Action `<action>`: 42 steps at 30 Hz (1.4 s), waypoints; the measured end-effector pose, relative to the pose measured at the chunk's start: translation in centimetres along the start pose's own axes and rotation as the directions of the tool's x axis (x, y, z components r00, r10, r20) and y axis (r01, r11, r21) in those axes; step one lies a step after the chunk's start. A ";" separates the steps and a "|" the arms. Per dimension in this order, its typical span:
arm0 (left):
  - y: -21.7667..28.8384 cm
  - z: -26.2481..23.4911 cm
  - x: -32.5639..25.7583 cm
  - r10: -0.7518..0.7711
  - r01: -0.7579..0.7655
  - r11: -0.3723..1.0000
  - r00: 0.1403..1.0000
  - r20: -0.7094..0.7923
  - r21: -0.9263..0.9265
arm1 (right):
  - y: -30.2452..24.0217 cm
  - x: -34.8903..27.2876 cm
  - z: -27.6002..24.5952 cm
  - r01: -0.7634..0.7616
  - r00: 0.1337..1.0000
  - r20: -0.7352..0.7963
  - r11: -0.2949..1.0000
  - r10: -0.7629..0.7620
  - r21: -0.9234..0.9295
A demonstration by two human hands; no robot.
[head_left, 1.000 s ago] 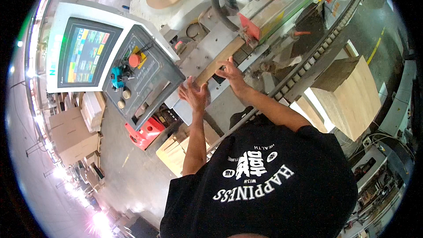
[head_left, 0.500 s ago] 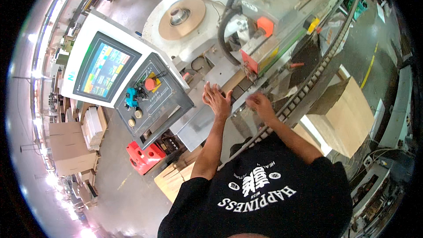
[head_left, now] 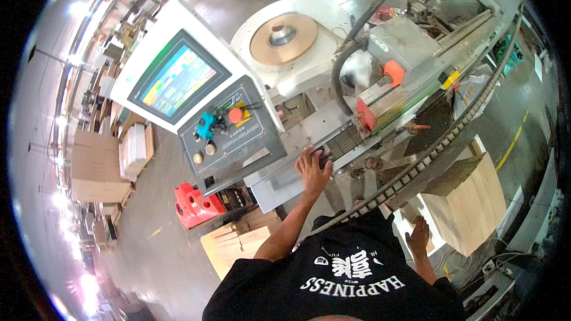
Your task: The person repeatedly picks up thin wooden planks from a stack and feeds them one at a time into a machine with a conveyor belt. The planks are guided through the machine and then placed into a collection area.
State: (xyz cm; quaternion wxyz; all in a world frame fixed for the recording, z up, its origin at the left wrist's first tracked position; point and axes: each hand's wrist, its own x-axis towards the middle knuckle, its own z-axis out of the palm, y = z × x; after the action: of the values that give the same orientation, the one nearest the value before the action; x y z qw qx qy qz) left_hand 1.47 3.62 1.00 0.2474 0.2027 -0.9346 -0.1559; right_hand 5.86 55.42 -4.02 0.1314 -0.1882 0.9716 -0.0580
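Observation:
My left hand (head_left: 312, 169) lies flat with fingers apart on the grey metal infeed bed (head_left: 279, 184) of a woodworking machine, just below its control panel (head_left: 229, 134). It holds nothing. My right hand (head_left: 419, 235) hangs low at my right side, fingers loosely extended, beside a stack of pale wooden boards (head_left: 470, 208); I see nothing in it. No wooden piece shows between my hands. My black printed shirt fills the lower middle of the view.
A colour screen (head_left: 175, 80) sits above the panel with its knobs and red button. A tan reel (head_left: 282, 38), an orange-capped machine head (head_left: 392, 74) and a chain track (head_left: 428, 154) run to the right. A red container (head_left: 196, 205) and wooden boards (head_left: 235, 246) stand on the floor.
Earlier both hands held a wooden piece up at the machine. The piece is gone from them, my right hand has dropped beside the board stack, and my left hand now rests on the bed.

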 end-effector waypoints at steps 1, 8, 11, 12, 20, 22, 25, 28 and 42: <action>0.0 -0.1 -0.5 -0.005 0.005 1.000 1.000 0.004 -0.020 | 0.8 0.3 0.4 -0.043 0.996 0.086 0.998 0.039 0.040; 4.2 -2.3 0.6 0.001 -0.003 0.984 1.000 -0.008 -0.180 | 5.4 2.0 2.6 0.108 0.986 -0.124 0.994 -0.108 -0.005; 7.8 -4.6 0.4 0.184 -0.141 0.945 0.975 0.124 -0.295 | -1.3 4.2 -7.4 -0.010 0.999 -0.032 0.984 0.016 0.178; 9.4 -5.1 0.0 0.286 -0.207 0.916 0.938 0.198 -0.343 | -1.5 4.7 -7.7 0.036 0.996 -0.086 0.985 -0.022 0.169; 12.2 -1.9 -4.8 0.593 -0.540 0.805 0.707 0.386 -0.247 | -15.2 12.5 -16.2 0.333 0.943 -0.098 0.902 -0.318 0.273; 10.2 -1.5 -5.3 0.533 -0.486 0.846 0.740 0.411 -0.221 | -17.5 13.9 -15.4 0.405 0.913 -0.157 0.873 -0.376 0.271; 6.1 -3.6 -4.3 0.401 -0.358 0.916 0.832 0.384 -0.182 | -20.2 15.4 -15.5 0.528 0.839 -0.295 0.817 -0.457 0.234; 0.1 -4.6 -5.1 0.161 -0.150 0.987 0.937 0.309 -0.059 | -22.4 16.2 -17.0 0.563 0.813 -0.372 0.764 -0.447 0.313; -7.0 -4.2 -3.2 -0.218 0.224 0.947 0.975 -0.052 0.229 | -34.9 25.4 -4.5 -0.054 0.841 0.253 0.392 -0.478 0.918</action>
State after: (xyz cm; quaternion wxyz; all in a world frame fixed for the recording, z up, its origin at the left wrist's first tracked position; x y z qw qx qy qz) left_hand 8.39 -1.78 0.49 0.2149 0.3355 -0.9146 -0.0692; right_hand -5.87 13.85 0.03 0.4390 -0.2234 0.6852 -0.5366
